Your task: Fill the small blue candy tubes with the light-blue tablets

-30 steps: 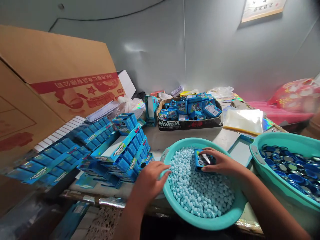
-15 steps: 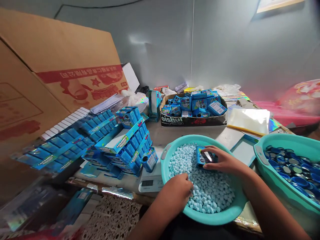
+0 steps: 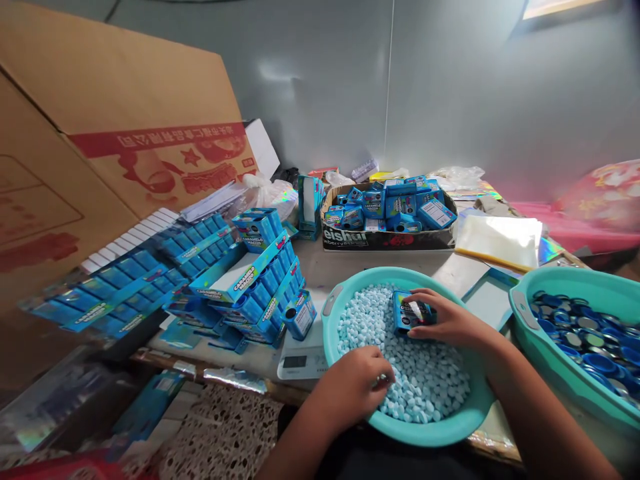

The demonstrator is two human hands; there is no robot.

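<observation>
A turquoise basin (image 3: 336,303) holds a heap of small pale-blue candies (image 3: 425,393). My right hand (image 3: 443,317) grips a small blue candy box (image 3: 403,315) by its sides, low over the candies. My left hand (image 3: 363,381) hovers at the near left of the heap, fingers curled together; whatever they hold is hidden from this angle. Under the basin's left side a white scale (image 3: 300,363) shows its dark display. Another small blue box (image 3: 300,315) stands at the scale's back edge, a hole visible in its top.
To the left are stacked blue display trays (image 3: 250,280) of boxes and a large cardboard carton (image 3: 150,87). Behind the basin stands a black carton (image 3: 390,241) full of blue boxes. At right a second turquoise basin (image 3: 523,300) holds blue-and-silver lids (image 3: 595,340).
My left hand has shifted slightly right, its fingers turned a little upward from the candies. My right hand keeps the candy box in nearly the same place. The view has moved slightly.
</observation>
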